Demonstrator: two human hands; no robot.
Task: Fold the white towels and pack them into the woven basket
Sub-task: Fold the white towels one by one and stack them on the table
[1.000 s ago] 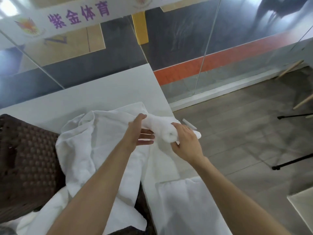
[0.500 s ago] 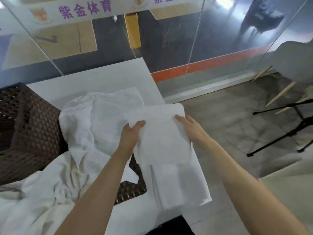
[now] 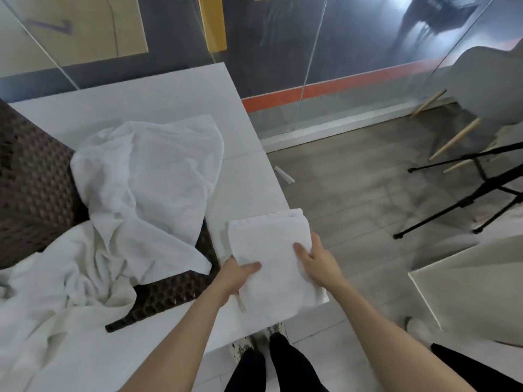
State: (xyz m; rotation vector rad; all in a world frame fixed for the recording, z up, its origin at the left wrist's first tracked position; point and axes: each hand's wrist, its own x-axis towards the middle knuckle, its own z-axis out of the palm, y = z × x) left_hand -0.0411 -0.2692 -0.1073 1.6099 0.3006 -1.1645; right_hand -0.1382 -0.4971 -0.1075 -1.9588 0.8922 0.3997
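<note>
A folded white towel [image 3: 271,250] lies as a thick rectangle at the near right corner of the white table [image 3: 175,91]. My left hand [image 3: 237,274] grips its near left edge, thumb on top. My right hand [image 3: 317,261] rests on its right side with fingers spread over the cloth. A dark brown woven basket [image 3: 31,182] stands at the left. Loose white towels [image 3: 147,176] spill over its right rim and lie crumpled on the table in front of it.
The table's right edge drops to a wooden floor [image 3: 353,199]. A glass wall [image 3: 339,66] stands behind. Black tripod legs [image 3: 464,199] and a pale chair [image 3: 486,89] with wooden legs are at the right. A second white surface [image 3: 475,290] juts in at the near right.
The towel held up between both hands has come down toward me and now lies folded smaller at the table's near corner. The view has tilted downward.
</note>
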